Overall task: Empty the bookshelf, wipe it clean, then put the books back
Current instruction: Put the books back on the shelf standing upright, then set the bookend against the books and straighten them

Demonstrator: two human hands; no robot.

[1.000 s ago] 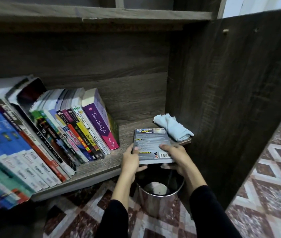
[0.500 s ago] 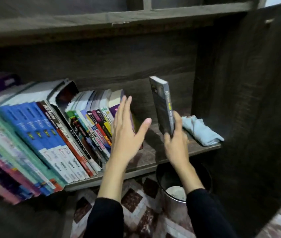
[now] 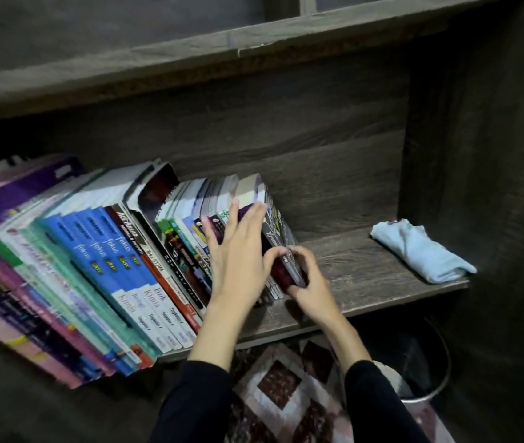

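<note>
The lower end of the grey book (image 3: 278, 231) is gripped by the right hand (image 3: 310, 282), whose fingers are curled round the book's bottom edge. The grey book is stood at the right end of the row of books (image 3: 120, 266). It is tilted to the left against its neighbours, and its foot is set on the shelf board (image 3: 359, 273).

The left hand (image 3: 238, 260) is laid flat on the spines just left of the grey book. Its fingers are held straight and slightly spread, and nothing is clasped by it. Its thumb is placed just beside the fingers of the right hand.

The whole row is inclined to the left, with blue, green and purple spines towards the left end. A folded light-blue cloth (image 3: 420, 251) is laid at the far right end of the shelf board, near the side panel (image 3: 478, 155) and well apart from the books. Below the front edge of the board, a metal bin (image 3: 426, 372) is partly seen beside the patterned floor tiles (image 3: 283, 394). Both forearms are covered by black sleeves (image 3: 196, 401).
</note>
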